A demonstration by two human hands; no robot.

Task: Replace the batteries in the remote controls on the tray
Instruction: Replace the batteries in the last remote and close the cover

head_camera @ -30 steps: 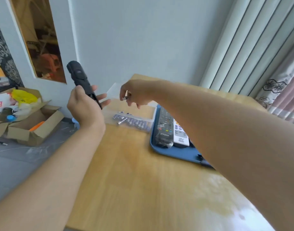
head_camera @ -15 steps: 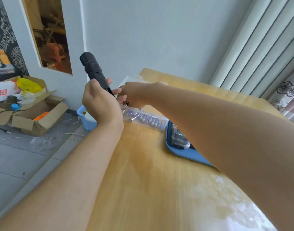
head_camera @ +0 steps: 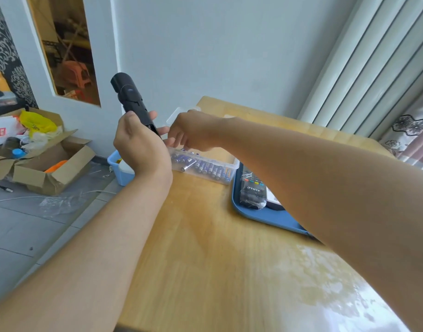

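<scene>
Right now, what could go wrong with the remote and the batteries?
The black remote is held in the air past the table edge by the left hand; a slip might drop it to the floor. The right hand works above the battery box, so a fumbled battery may fall in.

right forearm (head_camera: 325,178) hides much of tray (head_camera: 265,215) | right hand (head_camera: 193,134) fingertips: contents unseen | white remote (head_camera: 274,200) mostly covered
</scene>
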